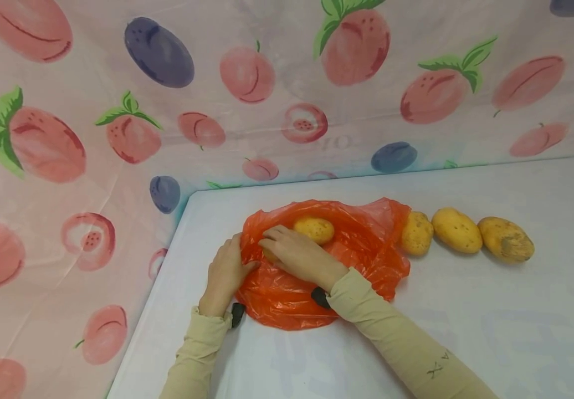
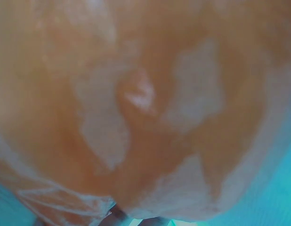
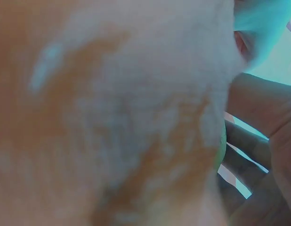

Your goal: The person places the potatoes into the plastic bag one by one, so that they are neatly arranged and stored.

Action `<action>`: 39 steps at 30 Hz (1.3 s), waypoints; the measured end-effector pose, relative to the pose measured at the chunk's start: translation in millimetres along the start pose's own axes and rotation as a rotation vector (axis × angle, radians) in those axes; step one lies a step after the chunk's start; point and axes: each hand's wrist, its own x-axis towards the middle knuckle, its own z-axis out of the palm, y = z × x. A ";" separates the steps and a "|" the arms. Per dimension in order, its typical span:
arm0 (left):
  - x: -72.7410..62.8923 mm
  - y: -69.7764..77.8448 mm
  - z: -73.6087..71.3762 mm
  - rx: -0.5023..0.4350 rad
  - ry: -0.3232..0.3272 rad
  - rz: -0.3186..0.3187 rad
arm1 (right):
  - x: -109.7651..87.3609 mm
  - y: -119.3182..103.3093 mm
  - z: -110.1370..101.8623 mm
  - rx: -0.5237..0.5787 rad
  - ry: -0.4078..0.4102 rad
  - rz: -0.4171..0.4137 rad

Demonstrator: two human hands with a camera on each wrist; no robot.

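Observation:
A crumpled red plastic bag (image 1: 287,310) lies on the white table with its mouth spread wide. My left hand (image 1: 224,274) holds the bag's left rim, the thumb on the inner side. Inside the bag, my right hand (image 1: 299,255) grips a potato (image 1: 270,255), mostly hidden beneath the curled fingers. Just beyond that hand, another potato (image 1: 314,230) rests in the bag. Red film of the bag (image 2: 150,141) fills most of the left wrist view. In the right wrist view, the bag (image 3: 112,117) covers much, with curled fingers (image 3: 249,141) at the right.
Right of the bag, three potatoes sit in a row: one at the bag's edge (image 1: 417,234), a middle one (image 1: 457,230) and a brown-marked one (image 1: 506,239). A fruit-patterned curtain (image 1: 247,127) hangs behind and left of the table (image 1: 466,321).

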 end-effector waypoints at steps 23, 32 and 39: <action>0.1 -0.8 -0.6 -0.005 -0.005 0.005 | -17.6 0.5 -17.8 0.006 0.059 -0.038; 0.2 -1.0 -0.3 -0.018 -0.017 0.002 | -32.4 4.5 -23.0 -0.043 0.091 -0.030; 1.2 -1.4 -0.9 -0.025 -0.032 -0.009 | -46.2 10.3 -29.1 -0.025 0.090 -0.008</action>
